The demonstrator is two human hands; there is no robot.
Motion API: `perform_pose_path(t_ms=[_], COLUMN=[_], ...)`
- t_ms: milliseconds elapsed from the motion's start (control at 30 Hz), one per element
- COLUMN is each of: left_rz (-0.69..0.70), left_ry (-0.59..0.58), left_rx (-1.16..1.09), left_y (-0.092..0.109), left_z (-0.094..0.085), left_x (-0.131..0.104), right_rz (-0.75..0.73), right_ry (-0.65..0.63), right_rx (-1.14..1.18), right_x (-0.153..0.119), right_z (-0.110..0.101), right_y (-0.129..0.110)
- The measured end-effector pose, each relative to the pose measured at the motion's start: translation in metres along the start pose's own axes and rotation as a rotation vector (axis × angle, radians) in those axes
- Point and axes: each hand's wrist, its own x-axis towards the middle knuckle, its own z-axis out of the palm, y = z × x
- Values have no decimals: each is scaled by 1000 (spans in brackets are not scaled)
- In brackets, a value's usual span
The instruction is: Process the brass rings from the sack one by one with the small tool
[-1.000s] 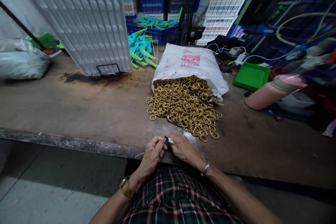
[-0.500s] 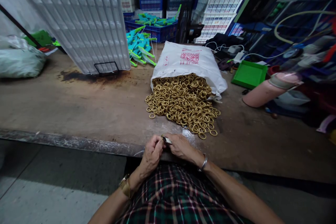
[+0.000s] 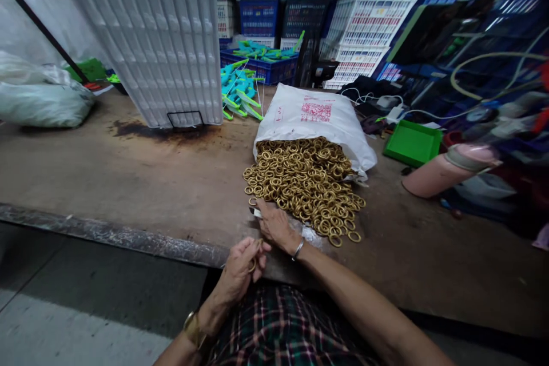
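A heap of gold-coloured rings (image 3: 300,177) spills from the mouth of a white sack (image 3: 291,108) onto the wooden table. My left hand (image 3: 242,263), near the table's front edge, is closed with a gold ring (image 3: 252,265) among its fingers. My right hand (image 3: 277,226) reaches to the near left edge of the heap. A small tool (image 3: 257,213), whitish with a dark end, is held in it; its exact kind does not show. The right forefinger points at a loose ring (image 3: 253,201); whether it touches the ring I cannot tell.
A tall stack of clear plastic trays (image 3: 171,57) stands at back left. Turquoise and green plastic pieces (image 3: 240,88) lie behind. On the right are a green tray (image 3: 412,143) and a pink bottle (image 3: 446,171). The table's front edge (image 3: 128,240) runs close to me.
My right hand has moved away from my left, forward and left to the heap's edge, with the small tool. My left hand has moved slightly left and down. The view has shifted a little.
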Motion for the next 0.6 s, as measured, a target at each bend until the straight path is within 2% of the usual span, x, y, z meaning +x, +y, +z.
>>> perform_pose_path(t_ms=[100,233,433,533,600], left_rz=[-23,-104,-207,-199,-181], left_ry=[35,69,87,122,156], left_rx=[-106,-280,-491,-485,-407], left_y=[-1,3,4,6,8], left_z=[-2,-4,-21,-21,-16], left_x=[0,-1,6,8,9], right_rz=[-14,40,22,25,102], right_ry=[23,0,26,-5,-12], right_rx=[-10,-28,-46,-6,103], right_x=[11,17,14,7,0], right_z=[-2,-3,-1,-2,-4], right_y=[-6,-9,-5,2,9])
